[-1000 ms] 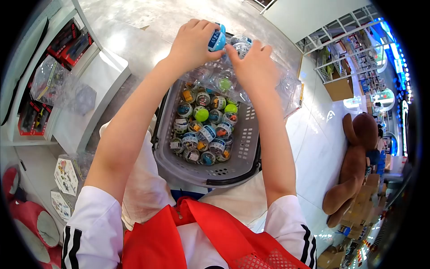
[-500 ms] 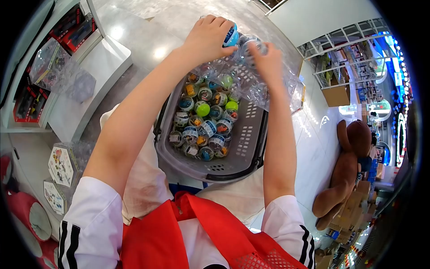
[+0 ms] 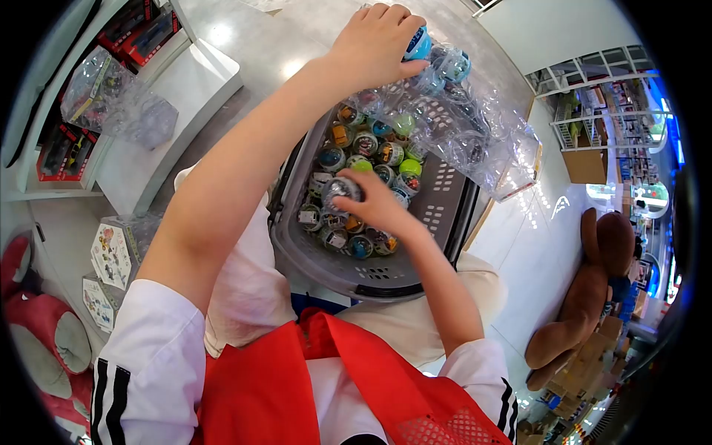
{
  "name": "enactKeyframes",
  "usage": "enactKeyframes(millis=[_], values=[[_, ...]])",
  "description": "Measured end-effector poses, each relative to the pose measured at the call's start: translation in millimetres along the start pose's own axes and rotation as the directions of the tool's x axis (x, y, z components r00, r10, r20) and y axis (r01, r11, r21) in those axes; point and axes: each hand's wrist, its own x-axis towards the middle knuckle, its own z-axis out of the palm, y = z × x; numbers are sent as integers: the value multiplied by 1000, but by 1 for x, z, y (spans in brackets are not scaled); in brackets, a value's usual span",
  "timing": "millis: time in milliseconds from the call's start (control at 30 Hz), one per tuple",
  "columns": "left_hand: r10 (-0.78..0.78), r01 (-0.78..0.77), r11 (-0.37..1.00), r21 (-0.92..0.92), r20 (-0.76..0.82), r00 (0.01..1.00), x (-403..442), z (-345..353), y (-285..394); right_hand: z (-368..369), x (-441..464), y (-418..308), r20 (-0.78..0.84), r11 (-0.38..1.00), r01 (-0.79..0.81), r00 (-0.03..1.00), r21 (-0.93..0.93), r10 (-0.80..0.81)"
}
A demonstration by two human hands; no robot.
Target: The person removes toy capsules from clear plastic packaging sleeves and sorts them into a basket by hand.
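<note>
Clear plastic on a glossy toy capsule (image 3: 341, 195), pinched by the right hand (image 3: 373, 202) above a grey basket (image 3: 326, 270); blue on another capsule (image 3: 418, 44) at the left hand (image 3: 378, 46), grip unclear.

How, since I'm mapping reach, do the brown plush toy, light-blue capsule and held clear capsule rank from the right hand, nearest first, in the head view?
1. Clear capsule: in the right hand's grip, over the grey basket.
2. Light-blue capsule: ahead, at the left hand.
3. Brown plush toy: well off to the right.
</note>
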Motion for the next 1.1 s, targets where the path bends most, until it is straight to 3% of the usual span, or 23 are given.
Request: enactKeyframes(millis=[67, 167, 200, 300, 400, 600, 733, 833, 933, 967, 1033, 1100], values=[[17, -17, 1000, 16, -18, 1000, 1, -1, 0, 25, 5, -3, -8, 998, -48, 999, -35, 48], [21, -21, 1000, -9, -8, 1000, 1, -2, -1, 57, 13, -5, 26, 955, -30, 999, -295, 39], [17, -17, 1000, -17, 1, 1000, 2, -2, -1, 62, 17, -11, 58, 930, -90, 991, -357, 118], [7, -6, 999, -44, 26, 1000, 1, -3, -2, 88, 25, 15, -58, 867, 71, 992, -494, -114], [-4, 8, 998, -65, 66, 998, 0, -5, -4, 100, 27, 26, -149, 885, 46, 980, -463, -129], [-14, 42, 988, -149, 182, 983, -1, -16, -9, 112, 30, 27, -101, 720, 13, 988, -693, -115], [-39, 59, 992, -108, 186, 982, -4, -20, -13, 115, 29, 34, -91, 721, -41, 995, -692, -32], [-99, 112, 992, -54, 206, 974, -6, -20, -16, 109, 21, 24, -282, 716, -8, 922, -698, -265], [-133, 148, 988, -40, 255, 958, -6, -24, -23, 56, 8, -29, -328, 946, 142, 914, -290, -237], [-138, 156, 987, -42, 274, 952, -5, -25, -25, 32, 4, -58, -491, 937, 204, 808, -283, -324], [-133, 158, 985, -63, 291, 947, -6, -27, -28, -20, 4, -99, -657, 920, 243, 646, -306, -389], [-122, 156, 984, -89, 311, 942, -7, -29, -29, -69, 14, -130, -734, 877, 99, 506, -471, -452]])
